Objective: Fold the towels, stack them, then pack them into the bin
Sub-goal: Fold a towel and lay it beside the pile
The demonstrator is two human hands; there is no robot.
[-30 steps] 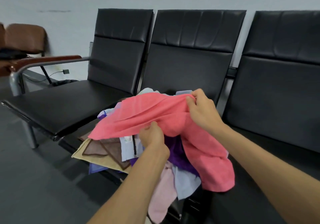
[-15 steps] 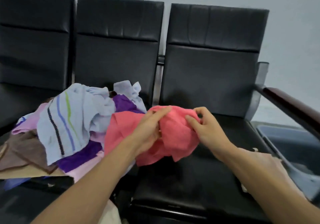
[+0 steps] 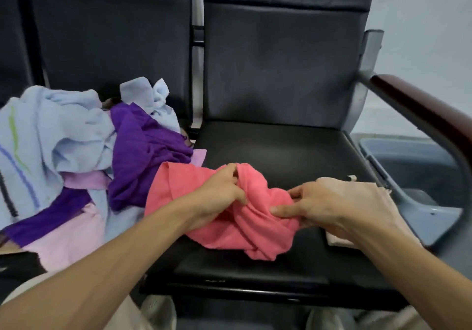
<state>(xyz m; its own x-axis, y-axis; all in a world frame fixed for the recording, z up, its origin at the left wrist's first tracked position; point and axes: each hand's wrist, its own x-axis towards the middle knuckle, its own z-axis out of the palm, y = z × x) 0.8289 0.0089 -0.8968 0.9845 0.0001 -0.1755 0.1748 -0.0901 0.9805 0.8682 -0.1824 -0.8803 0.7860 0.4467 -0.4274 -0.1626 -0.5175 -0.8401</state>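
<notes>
A crumpled coral-pink towel lies on the black seat of the rightmost chair. My left hand grips a bunch of it near its top. My right hand pinches its right edge between thumb and fingers. To the left, a loose pile of unfolded towels covers the neighbouring seat: a purple one, a light blue striped one and a pale pink one. A grey bin stands on the floor to the right of the chair, behind the armrest.
A dark wooden armrest on a grey metal bracket borders the seat on the right. A small pale cloth lies under my right hand at the seat's right edge. Black backrests rise behind.
The pink towel has come off the pile and down onto the right-hand seat, with both hands still holding it. My view has swung right and lower.
</notes>
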